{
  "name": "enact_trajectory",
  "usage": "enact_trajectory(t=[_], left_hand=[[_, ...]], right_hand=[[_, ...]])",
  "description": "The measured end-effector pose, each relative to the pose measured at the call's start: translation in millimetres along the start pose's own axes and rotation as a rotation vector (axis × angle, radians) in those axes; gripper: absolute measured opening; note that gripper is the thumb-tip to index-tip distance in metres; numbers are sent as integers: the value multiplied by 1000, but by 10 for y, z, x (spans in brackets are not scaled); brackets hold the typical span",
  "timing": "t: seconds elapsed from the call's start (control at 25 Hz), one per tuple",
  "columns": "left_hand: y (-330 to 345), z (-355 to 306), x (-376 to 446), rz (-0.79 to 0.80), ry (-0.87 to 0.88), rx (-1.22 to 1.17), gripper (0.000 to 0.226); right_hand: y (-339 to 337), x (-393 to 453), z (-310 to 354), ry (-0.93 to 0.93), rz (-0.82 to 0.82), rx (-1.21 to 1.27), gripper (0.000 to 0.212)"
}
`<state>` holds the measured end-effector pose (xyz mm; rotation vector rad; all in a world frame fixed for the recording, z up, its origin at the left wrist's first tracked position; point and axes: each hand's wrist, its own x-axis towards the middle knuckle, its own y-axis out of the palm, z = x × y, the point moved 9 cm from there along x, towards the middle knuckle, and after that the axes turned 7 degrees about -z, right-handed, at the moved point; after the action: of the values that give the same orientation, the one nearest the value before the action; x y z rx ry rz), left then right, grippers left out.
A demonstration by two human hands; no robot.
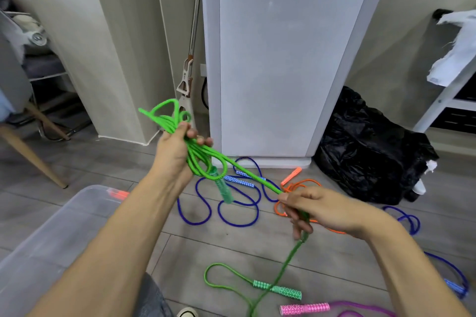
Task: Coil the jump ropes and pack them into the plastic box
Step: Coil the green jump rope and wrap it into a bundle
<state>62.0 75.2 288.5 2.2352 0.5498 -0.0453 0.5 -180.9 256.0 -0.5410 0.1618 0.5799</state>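
Left hand (177, 148) grips the bundled loops of the bright green braided jump rope (206, 159); one green handle hangs just below the bundle. Right hand (316, 210) pinches the running strand at about 4 o'clock from the left, strand taut between them. Tail drops to the floor, to the second green patterned handle (278, 290) at 6 o'clock.

Step, I'd say: keep winding. Feed equal-length loops into the left palm, light tension, let the strand slide through the right fingers.

Clear plastic box (59, 237) at 8 o'clock, near the left forearm. Loose dark blue rope (239, 198), orange rope (296, 188), pink handle (304, 308) lie under the swing path; tail could snag them. Open room mostly overhead.
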Motion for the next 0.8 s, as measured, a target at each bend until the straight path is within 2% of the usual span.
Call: enact_trajectory(t=[0.12, 0.24, 0.36, 0.48, 0.64, 0.8], left_hand=[[-261, -286, 162, -134, 116, 51, 25], [-293, -426, 150, -165, 256, 287, 23], [51, -167, -63, 33, 218, 528, 18], [379, 267, -447, 262, 124, 722, 14], [578, 590, -824, 437, 89, 835, 17], [599, 761, -900, 549, -19, 825, 22]], right_hand=[[-247, -181, -173, 99, 1, -14, 35], [-564, -239, -215, 89, -167, -95, 26], [-668, -171, 94, -121, -389, -91, 22], [-466, -60, 416, -260, -464, -38, 20], [-372, -55, 626, -331, -703, -188, 20], [-414, -124, 630, -299, -858, -299, 23]])
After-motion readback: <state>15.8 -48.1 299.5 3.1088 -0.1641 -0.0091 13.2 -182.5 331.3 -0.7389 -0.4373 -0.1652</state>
